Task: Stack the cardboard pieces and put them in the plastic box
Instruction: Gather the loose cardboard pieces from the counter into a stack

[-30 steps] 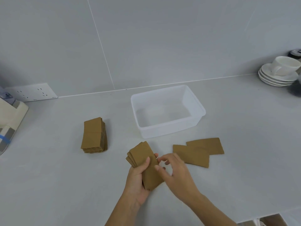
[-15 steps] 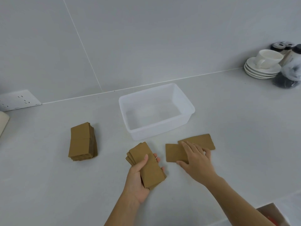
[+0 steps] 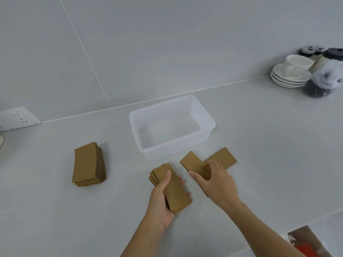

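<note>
My left hand (image 3: pixel 161 200) holds a small fanned stack of brown cardboard pieces (image 3: pixel 171 187), thumb on top, just above the counter. My right hand (image 3: pixel 216 184) grips a single cardboard piece (image 3: pixel 193 163) and lifts its near end, fingers curled over its edge. Another cardboard piece (image 3: pixel 223 157) lies flat behind my right hand. A taller stack of cardboard (image 3: pixel 88 164) stands on the counter to the left. The translucent plastic box (image 3: pixel 204 113), with nothing inside, sits just behind both hands.
White saucers with a cup (image 3: pixel 292 75) and dark-lidded jars (image 3: pixel 323 78) stand at the far right by the wall. A wall socket (image 3: pixel 17 117) is at the left. A box with something red (image 3: pixel 306 242) shows at the lower right, past the counter edge.
My right hand left the held stack, reached right onto the loose pieces, and now has hold of one, turned and pulled toward me. The left hand kept its stack.
</note>
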{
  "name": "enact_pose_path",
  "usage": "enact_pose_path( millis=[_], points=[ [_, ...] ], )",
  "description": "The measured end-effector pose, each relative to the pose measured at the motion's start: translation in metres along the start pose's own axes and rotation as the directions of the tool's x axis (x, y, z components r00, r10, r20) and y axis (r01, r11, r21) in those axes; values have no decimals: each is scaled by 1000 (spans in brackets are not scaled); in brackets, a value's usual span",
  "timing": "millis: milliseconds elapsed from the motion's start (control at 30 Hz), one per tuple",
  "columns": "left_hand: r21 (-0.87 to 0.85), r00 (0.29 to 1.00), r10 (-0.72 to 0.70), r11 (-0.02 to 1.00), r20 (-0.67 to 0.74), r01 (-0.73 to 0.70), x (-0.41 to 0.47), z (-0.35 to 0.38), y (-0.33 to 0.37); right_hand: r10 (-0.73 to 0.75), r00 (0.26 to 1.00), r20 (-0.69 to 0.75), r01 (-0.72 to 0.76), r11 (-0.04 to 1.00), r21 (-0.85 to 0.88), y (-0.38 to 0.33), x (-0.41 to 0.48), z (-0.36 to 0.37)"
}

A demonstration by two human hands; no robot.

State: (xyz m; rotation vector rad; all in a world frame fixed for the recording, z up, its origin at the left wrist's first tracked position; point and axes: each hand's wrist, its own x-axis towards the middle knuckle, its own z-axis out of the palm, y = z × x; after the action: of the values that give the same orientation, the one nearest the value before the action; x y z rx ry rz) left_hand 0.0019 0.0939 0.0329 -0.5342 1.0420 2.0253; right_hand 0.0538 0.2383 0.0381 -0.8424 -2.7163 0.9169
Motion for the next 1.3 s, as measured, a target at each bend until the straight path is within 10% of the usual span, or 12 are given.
enact_pose_path(
  millis=[733,1033,1300],
  points=[
    [93,1000,9,996,-7,-8,7,23,-17,-224,963,147,206,970,126,19,25,-10],
    [120,994,47,992,-99,-35,9,22,-20,-193,794,576,402,878,-259,55,71,-47],
    [116,990,77,991,-115,-63,13,28,-26,-168,845,507,397,833,-385,67,87,-49]
  ],
)
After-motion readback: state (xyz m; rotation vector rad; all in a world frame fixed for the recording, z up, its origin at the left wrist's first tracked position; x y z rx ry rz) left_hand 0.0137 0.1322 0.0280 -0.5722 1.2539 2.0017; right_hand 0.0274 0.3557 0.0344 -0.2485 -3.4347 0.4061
